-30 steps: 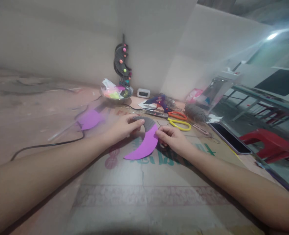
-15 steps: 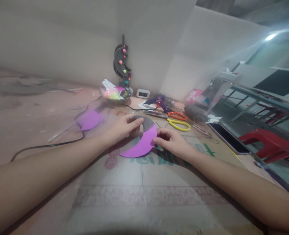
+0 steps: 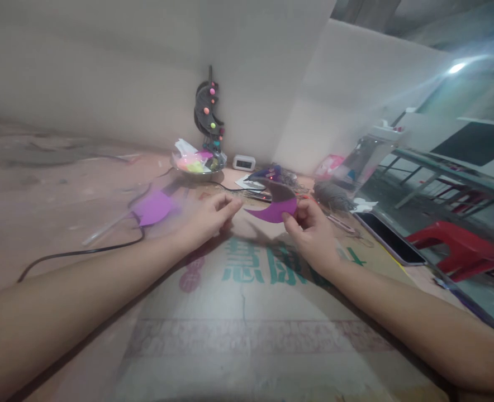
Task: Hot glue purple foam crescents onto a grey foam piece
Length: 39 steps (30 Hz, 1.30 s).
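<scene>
A purple crescent cut-out, partly wound with grey yarn at its upper end, is lifted off the cardboard sheet. My right hand pinches its right end. My left hand hovers just left of the crescent, fingers loosely curled with their tips together, apart from it. What those fingers hold, if anything, is too small to see.
Another purple piece lies left, by a black cable. At the back stand a bowl of coloured bits, a dark decorated crescent, a small clock, a glue gun and grey yarn. A phone lies right.
My right hand has lifted the crescent off the cardboard and carried it up and right. My left hand has let go of it and stays where it was.
</scene>
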{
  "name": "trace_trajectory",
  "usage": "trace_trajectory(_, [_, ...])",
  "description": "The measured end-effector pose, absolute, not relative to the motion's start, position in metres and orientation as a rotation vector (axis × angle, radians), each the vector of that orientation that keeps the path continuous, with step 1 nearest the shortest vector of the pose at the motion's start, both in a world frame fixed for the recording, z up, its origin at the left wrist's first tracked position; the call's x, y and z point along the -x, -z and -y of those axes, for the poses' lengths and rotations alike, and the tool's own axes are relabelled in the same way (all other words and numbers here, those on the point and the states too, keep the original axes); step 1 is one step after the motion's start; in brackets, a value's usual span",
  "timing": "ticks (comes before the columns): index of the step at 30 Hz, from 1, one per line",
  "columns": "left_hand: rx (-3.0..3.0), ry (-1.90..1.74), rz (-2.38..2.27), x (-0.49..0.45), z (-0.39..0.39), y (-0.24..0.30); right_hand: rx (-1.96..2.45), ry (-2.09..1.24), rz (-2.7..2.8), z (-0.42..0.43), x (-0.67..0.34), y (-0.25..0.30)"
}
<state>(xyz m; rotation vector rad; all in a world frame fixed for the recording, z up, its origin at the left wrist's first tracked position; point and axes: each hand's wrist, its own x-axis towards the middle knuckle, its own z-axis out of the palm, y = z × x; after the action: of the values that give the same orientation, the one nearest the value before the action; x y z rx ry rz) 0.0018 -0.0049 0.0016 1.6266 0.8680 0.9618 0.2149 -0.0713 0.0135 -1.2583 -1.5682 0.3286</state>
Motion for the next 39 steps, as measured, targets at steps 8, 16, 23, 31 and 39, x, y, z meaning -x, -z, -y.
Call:
trace_trajectory(8, [-1.79, -0.815, -0.69, -0.002, 0.007, -0.002, 1.341, -0.069, 1.819, 0.072, -0.216, -0.012])
trace_trajectory(16, [-1.818, -0.785, -0.808, -0.002, 0.011, -0.01, 1.267, 0.286, 2.189, 0.068, -0.219, -0.01])
trace_trajectory(23, [-1.768, -0.913, -0.927, -0.002, 0.007, -0.004, 1.336, 0.005, 2.023, 0.069, -0.217, -0.007])
trace_trajectory(31, [-1.608, -1.209, -0.941, 0.0, 0.0, 0.001, 1.296, -0.192, 1.981, 0.058, -0.222, -0.002])
trace_trajectory(39, [-1.333, -1.298, -0.968, -0.002, -0.004, -0.005, 1.079, -0.52, 2.234, 0.076, -0.215, -0.002])
